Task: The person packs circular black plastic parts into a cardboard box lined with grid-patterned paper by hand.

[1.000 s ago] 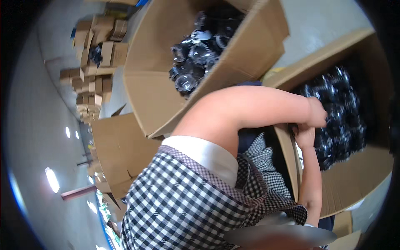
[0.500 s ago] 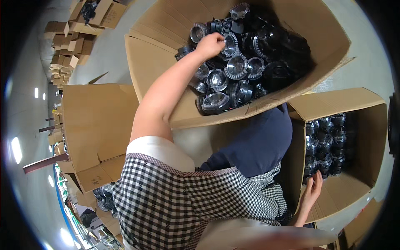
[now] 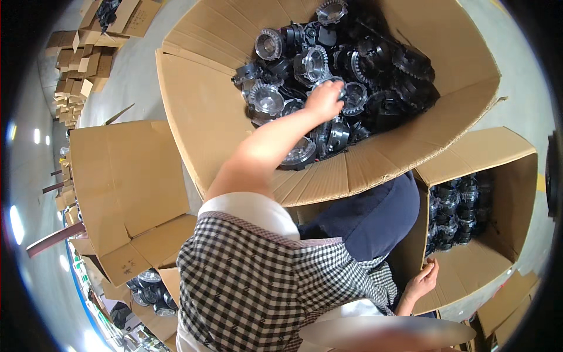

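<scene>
— Since you can see into the boxes, what is in the big one?

— The large cardboard box (image 3: 193, 117) at the top, flaps open, holds a heap of round parts (image 3: 358, 64), black with silvery toothed rims, piled loose against its far wall. The near part of its floor is bare cardboard.

— And the hands?

— One hand (image 3: 325, 100) reaches in from the lower middle on a bare forearm and lies on top of the heap, fingers curled down over a silvery ring part (image 3: 335, 82). Whether it grips that part or only touches it, I cannot tell. Going by how the arms come off the body, I take it for the left hand.

— The other?

— The right hand (image 3: 423, 281) is low at the right, fingers loosely bent, resting against the near edge of the smaller box (image 3: 516, 193). It holds nothing.

— What is in that smaller box?

— More round dark parts (image 3: 460, 214), stacked in rows along its left wall; the rest of its floor is bare.

— Anything else about?

— An open cardboard box (image 3: 126, 182) at the left shows only its flaps; below it a few more round parts (image 3: 149, 287) sit in another carton. Small cartons (image 3: 70, 64) lie scattered on the grey floor (image 3: 141, 76) at the upper left. The person wears a checked top (image 3: 258, 287).
</scene>
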Action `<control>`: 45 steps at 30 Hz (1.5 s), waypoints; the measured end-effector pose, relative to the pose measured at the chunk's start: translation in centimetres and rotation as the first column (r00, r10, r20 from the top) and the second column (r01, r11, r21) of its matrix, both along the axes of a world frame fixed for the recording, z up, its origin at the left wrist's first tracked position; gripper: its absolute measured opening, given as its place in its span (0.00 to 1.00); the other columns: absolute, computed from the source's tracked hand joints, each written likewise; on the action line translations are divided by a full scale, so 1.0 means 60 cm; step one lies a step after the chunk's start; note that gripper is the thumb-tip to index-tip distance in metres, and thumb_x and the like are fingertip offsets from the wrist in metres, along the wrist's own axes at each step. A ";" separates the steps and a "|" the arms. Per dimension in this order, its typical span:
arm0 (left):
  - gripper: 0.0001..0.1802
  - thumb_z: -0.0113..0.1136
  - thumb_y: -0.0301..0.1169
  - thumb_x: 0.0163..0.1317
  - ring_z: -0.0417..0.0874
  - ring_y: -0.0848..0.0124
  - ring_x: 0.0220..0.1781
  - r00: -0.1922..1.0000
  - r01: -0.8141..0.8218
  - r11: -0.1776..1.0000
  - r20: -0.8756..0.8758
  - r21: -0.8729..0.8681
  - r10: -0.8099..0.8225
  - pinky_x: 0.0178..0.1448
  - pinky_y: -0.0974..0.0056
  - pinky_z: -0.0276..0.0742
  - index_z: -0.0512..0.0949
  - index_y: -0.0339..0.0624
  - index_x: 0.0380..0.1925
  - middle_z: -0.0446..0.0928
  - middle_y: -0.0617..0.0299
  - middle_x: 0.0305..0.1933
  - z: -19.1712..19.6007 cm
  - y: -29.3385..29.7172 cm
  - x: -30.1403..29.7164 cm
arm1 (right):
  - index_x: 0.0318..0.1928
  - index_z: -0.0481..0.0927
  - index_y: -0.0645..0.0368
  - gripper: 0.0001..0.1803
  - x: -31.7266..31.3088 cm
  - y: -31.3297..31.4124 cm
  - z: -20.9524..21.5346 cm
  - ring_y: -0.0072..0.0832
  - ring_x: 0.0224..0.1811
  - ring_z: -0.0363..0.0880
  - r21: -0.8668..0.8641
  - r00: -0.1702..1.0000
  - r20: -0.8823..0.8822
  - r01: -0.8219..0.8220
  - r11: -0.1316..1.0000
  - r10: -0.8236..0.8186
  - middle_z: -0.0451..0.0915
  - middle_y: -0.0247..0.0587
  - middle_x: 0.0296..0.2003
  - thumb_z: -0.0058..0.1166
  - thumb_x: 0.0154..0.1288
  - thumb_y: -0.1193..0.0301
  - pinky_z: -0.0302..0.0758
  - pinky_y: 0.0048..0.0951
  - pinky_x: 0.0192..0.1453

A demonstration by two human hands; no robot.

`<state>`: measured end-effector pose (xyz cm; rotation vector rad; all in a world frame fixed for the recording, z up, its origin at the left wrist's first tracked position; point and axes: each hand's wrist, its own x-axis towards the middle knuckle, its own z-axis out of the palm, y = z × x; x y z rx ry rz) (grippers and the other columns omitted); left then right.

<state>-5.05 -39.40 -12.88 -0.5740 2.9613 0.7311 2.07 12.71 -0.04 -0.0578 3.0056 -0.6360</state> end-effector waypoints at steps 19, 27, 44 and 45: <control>0.33 0.67 0.45 0.56 0.83 0.54 0.49 0.579 -0.799 0.481 0.240 0.362 0.780 0.49 0.47 0.80 0.74 0.25 0.50 0.80 0.44 0.49 -0.083 -0.203 -0.009 | 0.48 0.77 0.62 0.12 -0.006 -0.012 -0.011 0.38 0.29 0.82 0.078 0.998 -0.044 0.052 0.996 -0.049 0.83 0.47 0.33 0.42 0.73 0.71 0.76 0.38 0.35; 0.36 0.64 0.48 0.58 0.78 0.52 0.56 0.601 -0.743 0.329 0.367 0.582 0.710 0.60 0.44 0.73 0.70 0.33 0.59 0.74 0.47 0.59 0.000 -0.187 -0.020 | 0.46 0.81 0.61 0.11 -0.010 0.008 -0.024 0.42 0.41 0.84 0.142 0.981 -0.194 0.020 0.990 0.008 0.84 0.51 0.40 0.51 0.67 0.71 0.79 0.36 0.46; 0.18 0.54 0.39 0.68 0.79 0.71 0.41 0.905 0.420 0.688 -0.333 0.592 -0.266 0.49 0.66 0.76 0.76 0.37 0.50 0.76 0.62 0.38 0.468 0.368 -0.133 | 0.76 0.35 0.36 0.68 -0.158 -0.058 0.138 0.46 0.69 0.63 -0.979 0.953 -0.204 -0.203 -0.028 0.223 0.45 0.51 0.74 0.75 0.44 0.52 0.66 0.44 0.66; 0.16 0.57 0.34 0.66 0.78 0.74 0.43 0.862 0.501 0.680 -0.378 0.536 -0.337 0.50 0.68 0.75 0.75 0.37 0.49 0.77 0.64 0.41 0.445 0.426 -0.142 | 0.75 0.30 0.52 0.70 -0.148 -0.064 0.149 0.42 0.67 0.64 -0.971 0.963 -0.218 -0.198 -0.134 0.159 0.51 0.50 0.72 0.76 0.46 0.67 0.63 0.44 0.69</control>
